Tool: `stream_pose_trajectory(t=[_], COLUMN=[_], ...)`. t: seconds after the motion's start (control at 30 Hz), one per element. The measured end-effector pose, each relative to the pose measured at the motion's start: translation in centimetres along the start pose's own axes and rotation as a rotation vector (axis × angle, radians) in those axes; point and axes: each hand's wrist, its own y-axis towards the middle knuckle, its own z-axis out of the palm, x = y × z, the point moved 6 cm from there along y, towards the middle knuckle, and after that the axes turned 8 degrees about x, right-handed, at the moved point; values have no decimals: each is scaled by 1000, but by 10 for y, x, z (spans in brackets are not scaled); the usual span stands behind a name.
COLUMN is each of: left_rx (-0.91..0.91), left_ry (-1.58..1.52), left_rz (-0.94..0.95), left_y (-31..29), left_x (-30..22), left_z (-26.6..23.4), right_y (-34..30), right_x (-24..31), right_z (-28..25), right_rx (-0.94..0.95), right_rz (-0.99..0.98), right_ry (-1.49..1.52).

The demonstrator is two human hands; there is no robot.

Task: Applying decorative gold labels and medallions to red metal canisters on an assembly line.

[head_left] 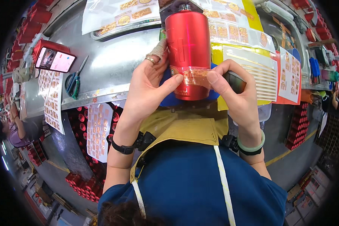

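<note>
A shiny red metal bottle (188, 41) with a narrow silver threaded neck stands in front of me, its base toward me. My left hand (148, 81) grips its left side, and the thumb presses on a clear strip with gold lettering (190, 77) that lies across the lower part of the bottle. At the right end of this strip, my right hand (237, 84) pinches the clear film between thumb and forefinger. A dark, rounded object (235, 81) rests in the right palm; its kind is hard to make out. Tape wraps one left finger.
Gold sticker sheets (120, 13) lie behind the bottle, and a sheet of gold strips (254, 73) lies at right. To the left on the metal table (113, 52) are scissors (73, 81) and a propped phone (55, 59). Red bottles (86, 186) are stacked below; another person (19, 130) is far left.
</note>
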Motion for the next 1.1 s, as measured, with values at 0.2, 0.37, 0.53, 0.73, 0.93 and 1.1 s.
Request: stream_pose_trajectory(t=[0.2,0.37,0.53,0.73,0.93,1.1], left_rx=[-8,-4,-16,-44,-54,-45], left_ry=[-42,5,-11,108,130,96], left_rz=[-17,-20,-17,-91,-72,-55], left_y=[-1,-1,-1,-2,-1,0], left_x=[1,2,2,5,4,4], left_z=[1,1,3,5,7,9], right_y=[-2,-1,1,4,4,5], right_x=[-2,-2,-12,-17,-21,-22], right_z=[-6,-4,-7,-9,-9,-11], right_rx=[-70,-61,-86,-104,-107,-102], right_rz=[2,0,14,-4,25,15], right_ry=[-152,-135,-115,-156,-132,-135])
